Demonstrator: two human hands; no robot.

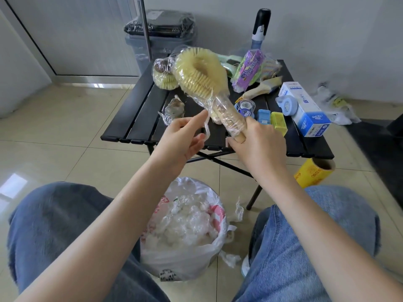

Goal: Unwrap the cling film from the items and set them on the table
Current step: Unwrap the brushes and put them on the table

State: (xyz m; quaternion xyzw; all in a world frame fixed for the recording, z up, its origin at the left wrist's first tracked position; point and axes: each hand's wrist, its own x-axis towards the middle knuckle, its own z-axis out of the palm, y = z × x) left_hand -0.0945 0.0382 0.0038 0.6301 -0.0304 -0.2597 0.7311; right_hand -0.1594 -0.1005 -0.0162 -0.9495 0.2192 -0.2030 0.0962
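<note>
right hand (259, 142) round brush (201, 69) handle, left fingers (197, 118) on cling film (206, 125)

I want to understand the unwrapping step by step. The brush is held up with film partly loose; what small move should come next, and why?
Probably the left hand should pull its pinched strip of cling film further off the handle. The right hand grips the brush by the handle end, and film still covers handle and bristles.
</note>
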